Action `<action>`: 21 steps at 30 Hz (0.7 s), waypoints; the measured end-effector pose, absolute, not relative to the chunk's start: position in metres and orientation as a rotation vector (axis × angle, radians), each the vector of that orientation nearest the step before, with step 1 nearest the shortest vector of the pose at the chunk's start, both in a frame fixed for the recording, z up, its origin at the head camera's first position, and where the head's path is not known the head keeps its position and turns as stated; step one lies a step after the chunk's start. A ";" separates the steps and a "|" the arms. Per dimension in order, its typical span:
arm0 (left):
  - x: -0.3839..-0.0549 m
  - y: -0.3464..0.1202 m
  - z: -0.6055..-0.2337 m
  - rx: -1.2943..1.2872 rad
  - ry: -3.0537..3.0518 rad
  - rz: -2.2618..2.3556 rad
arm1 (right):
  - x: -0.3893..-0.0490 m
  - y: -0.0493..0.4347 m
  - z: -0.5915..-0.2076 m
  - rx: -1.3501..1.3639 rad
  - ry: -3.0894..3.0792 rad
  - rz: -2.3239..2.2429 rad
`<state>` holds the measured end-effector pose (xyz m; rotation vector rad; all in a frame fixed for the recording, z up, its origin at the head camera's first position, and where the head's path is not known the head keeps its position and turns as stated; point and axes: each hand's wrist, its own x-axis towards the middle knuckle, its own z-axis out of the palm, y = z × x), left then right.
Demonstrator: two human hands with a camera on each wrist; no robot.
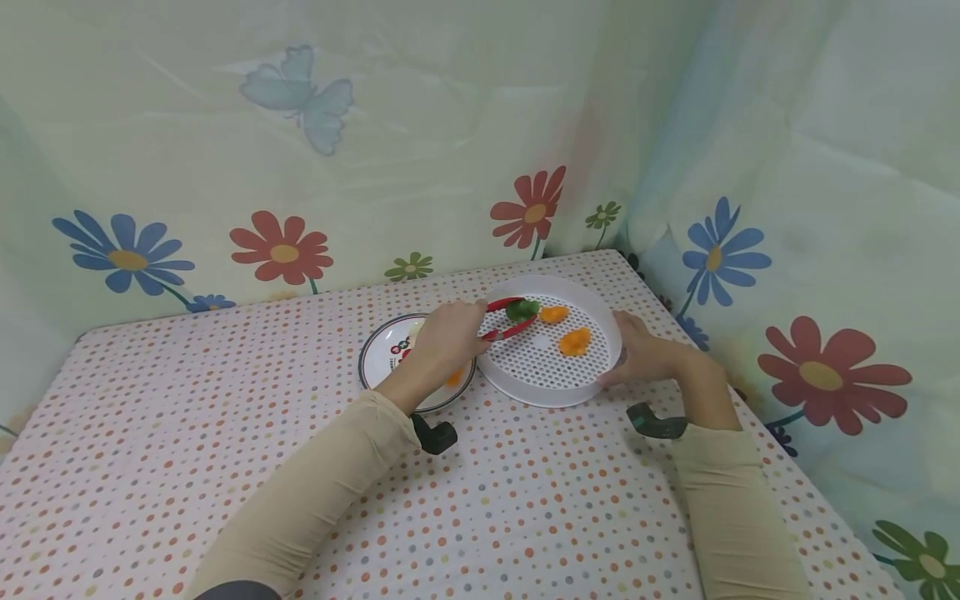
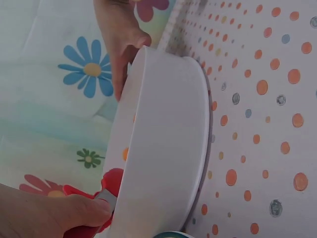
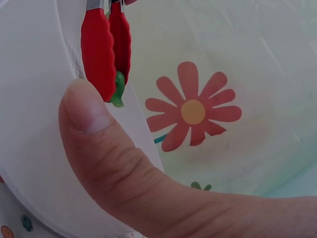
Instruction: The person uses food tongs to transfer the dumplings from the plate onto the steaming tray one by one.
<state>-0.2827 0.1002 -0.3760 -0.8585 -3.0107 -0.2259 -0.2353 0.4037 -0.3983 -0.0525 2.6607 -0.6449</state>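
Note:
My left hand (image 1: 444, 337) grips small red tongs (image 2: 110, 187) and reaches over the near left rim of a round white perforated basket (image 1: 540, 394). Between the tongs' scalloped red tips is a green pepper piece (image 1: 522, 310), whose curled end (image 3: 118, 91) pokes out below them. Two orange pieces (image 1: 575, 342) lie on the basket's holed floor, one close beside the green piece. At the basket's right side my right hand (image 1: 643, 352) holds the wall, its thumb (image 3: 94, 114) towards me.
Left of the basket stands a white plate (image 1: 375, 354) with a dark rim, partly hidden under my left forearm; an orange piece (image 1: 454, 377) shows on it. The dotted tablecloth (image 1: 480, 500) reaches to flowered curtains (image 1: 420, 150) behind and at the right.

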 end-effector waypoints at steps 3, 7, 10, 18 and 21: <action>-0.284 0.102 -0.377 -0.859 -3.012 -0.236 | -0.235 0.403 -0.398 -0.042 2.658 -0.636; -0.284 0.104 -0.377 -0.855 -3.020 -0.241 | -0.234 0.402 -0.397 -0.041 2.658 -0.643; -0.283 0.106 -0.377 -0.852 -3.029 -0.244 | -0.235 0.402 -0.397 -0.043 2.653 -0.651; -0.282 0.109 -0.376 -0.835 -3.048 -0.267 | -0.236 0.402 -0.398 -0.042 2.651 -0.644; -0.282 0.110 -0.376 -0.827 -3.054 -0.282 | -0.236 0.402 -0.398 -0.029 2.651 -0.641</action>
